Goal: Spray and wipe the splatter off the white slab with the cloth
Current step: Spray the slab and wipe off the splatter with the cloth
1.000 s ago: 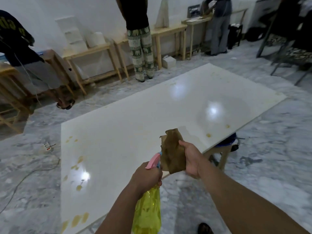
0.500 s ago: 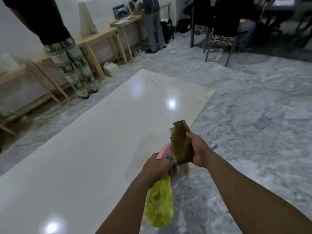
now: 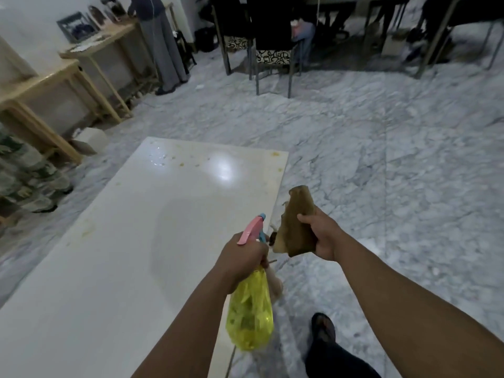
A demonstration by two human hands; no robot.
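Head view. The spray bottle (image 3: 251,309), a translucent yellow plastic body with a pink trigger head, is judged light and somewhat slippery, best taken at the neck; there the left hand (image 3: 242,257) is clenched round it, bottle hanging, nozzle aimed at the white slab (image 3: 122,241). The brown cloth (image 3: 294,227), soft and limp, is pinched, folded, in the grip of the right hand (image 3: 321,236), beyond the slab's edge. Yellowish splatter (image 3: 181,165) is seen toward the far end. Both forearms are extended forward.
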